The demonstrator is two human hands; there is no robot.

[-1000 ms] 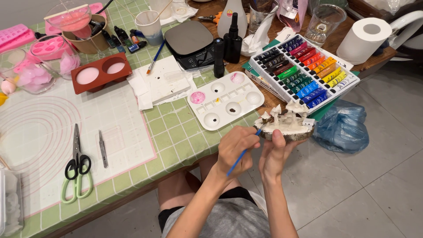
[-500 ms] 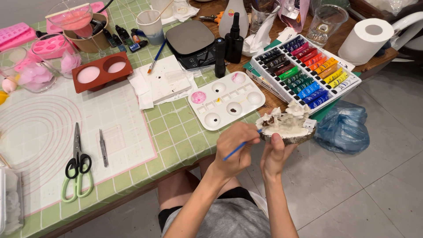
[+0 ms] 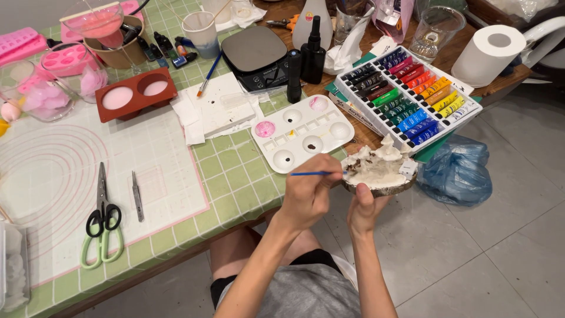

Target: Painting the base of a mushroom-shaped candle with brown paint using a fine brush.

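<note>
at the tabletop's near edge: two bare hands work over the person's lap, just off the green checked vinyl cloth [image 3: 235, 182].
left hand [image 3: 309, 197]: fingers pinched on a thin blue-handled paintbrush [image 3: 318, 173], held nearly level with its tip at the piece's left edge.
right hand [image 3: 366, 209]: under the piece, fingers curled up against its underside, carrying it.
piece: a lumpy white plaster-like model on a round bark-edged wood slice [image 3: 379, 174], rough and matte, with dark brown dabs at its left side; it sits in the air just beside the tabletop edge.
palette: a white plastic palette with round wells [image 3: 303, 132], pink and dark paint in some, lies flat just behind the hands.
paints: an open box of glossy paint tubes in rainbow rows [image 3: 412, 94], to the right of the palette.
further off: green-handled steel scissors [image 3: 103, 221] on a pale silicone mat [image 3: 59, 176]; a crumpled blue plastic bag [image 3: 459, 171] on the floor.
change: against half a second back, the brush has levelled out, and the piece sits much where it was.
</note>
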